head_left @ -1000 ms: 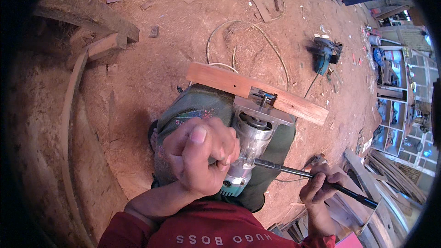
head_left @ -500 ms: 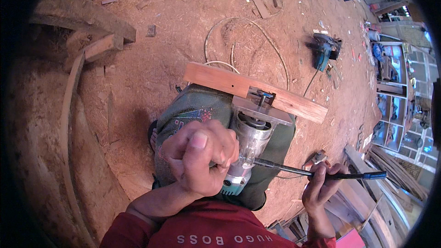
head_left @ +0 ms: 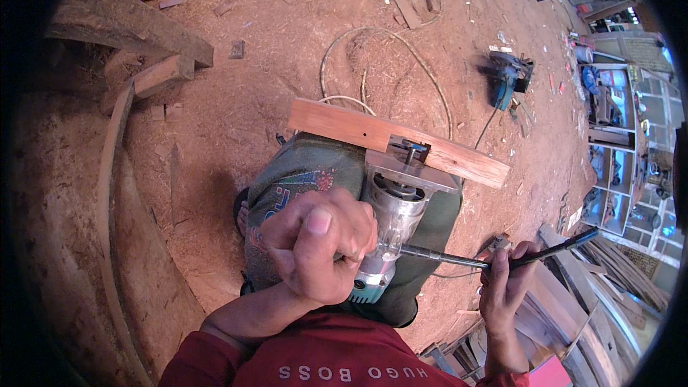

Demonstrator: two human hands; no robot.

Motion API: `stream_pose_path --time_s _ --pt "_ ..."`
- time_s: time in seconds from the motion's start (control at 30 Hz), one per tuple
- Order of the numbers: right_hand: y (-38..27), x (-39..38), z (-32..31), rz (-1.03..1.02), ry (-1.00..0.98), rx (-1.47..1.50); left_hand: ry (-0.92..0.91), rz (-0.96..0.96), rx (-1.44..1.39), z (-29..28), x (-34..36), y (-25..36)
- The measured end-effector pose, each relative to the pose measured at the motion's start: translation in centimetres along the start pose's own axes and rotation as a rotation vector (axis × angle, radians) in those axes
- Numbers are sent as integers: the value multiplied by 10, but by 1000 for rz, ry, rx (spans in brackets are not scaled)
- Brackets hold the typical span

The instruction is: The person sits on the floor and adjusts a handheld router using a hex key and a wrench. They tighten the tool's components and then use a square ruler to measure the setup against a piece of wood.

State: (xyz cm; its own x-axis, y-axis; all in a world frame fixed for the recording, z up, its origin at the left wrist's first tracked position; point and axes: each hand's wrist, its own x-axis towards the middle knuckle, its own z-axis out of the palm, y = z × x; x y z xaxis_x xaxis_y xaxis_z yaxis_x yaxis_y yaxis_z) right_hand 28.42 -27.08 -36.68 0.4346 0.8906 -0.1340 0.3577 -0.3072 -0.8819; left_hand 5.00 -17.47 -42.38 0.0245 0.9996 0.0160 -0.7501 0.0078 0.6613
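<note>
Silver router [head_left: 393, 218] | left hand [head_left: 315, 251] grip clenched round it | right hand [head_left: 505, 283] grasping black wrench [head_left: 502, 261]

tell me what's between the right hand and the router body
A dark wrench spans it in the head view: the right hand grips its handle, and its far end meets the router, which the left hand steadies.

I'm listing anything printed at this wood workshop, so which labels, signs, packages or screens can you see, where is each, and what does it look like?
Shirt lettering: white block print across the red shirt, bottom edge of the picture.
Trouser print: small multicoloured patch on the grey-green trouser leg, just above the left hand.
Cabinet: far right, shelves of small items; any labels there are too small to tell.
No signs, screens or packages that can be made out.
</note>
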Motion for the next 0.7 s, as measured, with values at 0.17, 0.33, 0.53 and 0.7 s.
stream_pose_path --time_s 0.17,0.33,0.53,0.7 --pt "-1 1 -2 48 4 -14 -4 15 -25 0 -1 -1" --pt "-10 1 2 105 -11 -10 -25 23 -30 -2 -1 -1" --pt "-16 2 5 197 -23 54 -37 24 -30 -5 -2 -2" --pt "-10 4 2 177 -8 21 -20 28 -16 -2 -1 -1"
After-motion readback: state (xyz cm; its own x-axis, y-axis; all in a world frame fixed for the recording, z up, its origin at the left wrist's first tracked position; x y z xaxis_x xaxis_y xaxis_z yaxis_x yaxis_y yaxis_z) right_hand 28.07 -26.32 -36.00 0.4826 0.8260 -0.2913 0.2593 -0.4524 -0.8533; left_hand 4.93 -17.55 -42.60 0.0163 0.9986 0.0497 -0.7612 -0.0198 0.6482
